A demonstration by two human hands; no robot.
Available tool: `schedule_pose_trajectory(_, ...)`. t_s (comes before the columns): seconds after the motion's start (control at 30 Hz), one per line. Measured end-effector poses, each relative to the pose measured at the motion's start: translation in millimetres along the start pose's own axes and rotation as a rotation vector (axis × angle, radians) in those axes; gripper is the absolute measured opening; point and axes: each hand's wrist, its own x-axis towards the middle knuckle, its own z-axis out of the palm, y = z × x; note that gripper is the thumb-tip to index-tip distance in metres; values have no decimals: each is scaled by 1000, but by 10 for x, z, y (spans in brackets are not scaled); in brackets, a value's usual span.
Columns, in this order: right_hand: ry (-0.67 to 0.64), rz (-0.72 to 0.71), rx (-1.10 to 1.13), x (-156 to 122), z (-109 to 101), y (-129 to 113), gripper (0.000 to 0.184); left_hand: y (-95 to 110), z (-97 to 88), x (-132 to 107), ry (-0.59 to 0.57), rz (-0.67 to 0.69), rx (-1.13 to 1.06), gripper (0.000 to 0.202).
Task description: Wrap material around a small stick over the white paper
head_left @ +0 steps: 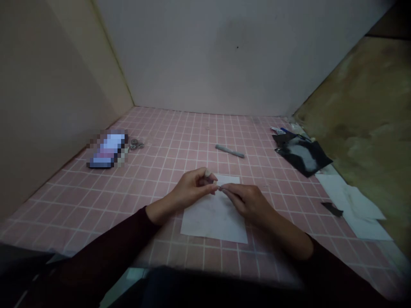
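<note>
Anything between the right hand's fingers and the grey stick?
Yes. In the head view, the far strip of the white paper lies just beyond the fingers, then pink checked tablecloth up to the grey stick.

left hand [194, 187]: fingers curled, thumb extended toward the right hand [247, 197]. right hand: thumb and forefinger pinched, tips just beside the left's. wrists bare; dark sleeves [118, 235] behind each hand.
</note>
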Motion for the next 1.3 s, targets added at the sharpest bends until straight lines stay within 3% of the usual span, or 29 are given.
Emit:
schedule_pose_trajectory(0.07, 82, -3, -163, -28, 46, 12, 28, 2, 10, 12, 9, -127, -146, 18)
schedule_pose_trajectory(0.13, 73, 1, -209, -39, 63, 10, 29, -7, 14, 12, 27, -151, -169, 18)
schedule_pose_trajectory(0.2, 3, -1, -132, -28, 36, -3, 29, -23, 8, 3, 24, -94, -76, 19)
schedule_pose_trajectory(0.33, -219, 40, 156, 19, -86, -18, 31, -39, -17, -14, -25, 152, 266, 17)
schedule_pose_trajectory(0.4, -248, 50, 174, 24, -107, -12, 31, -36, -20, -12, -35, 224, 357, 15)
schedule_pose_trajectory(0.47, -162, 31, 53, 7, -73, -3, 30, -37, -11, -6, -34, 172, 314, 16)
schedule_pose_trajectory(0.57, 1, 14, -195, -35, 29, -4, 26, -48, 8, 0, -33, -34, 117, 22)
schedule_pose_trajectory(0.63, 13, 17, -253, -48, 71, -15, 27, -51, 12, -2, -34, -81, 107, 23)
schedule_pose_trajectory(0.7, -38, 16, -176, -37, 61, -22, 27, -41, 9, -9, -47, -17, 201, 21)
schedule_pose_trajectory(0.87, -308, 56, 266, 43, -90, 13, 33, -9, -16, -16, -110, 245, 432, 16)
schedule_pose_trajectory(0.97, -228, 56, 267, 56, -107, 29, 34, -19, -32, -13, -82, 254, 458, 18)
schedule_pose_trajectory(1.1, -48, 4, 54, 24, -26, 34, 32, -47, -33, -18, -71, 196, 436, 16)
schedule_pose_trajectory(1.3, 12, -42, -142, 1, 51, 75, 30, -61, -6, -25, -47, 166, 382, 14)
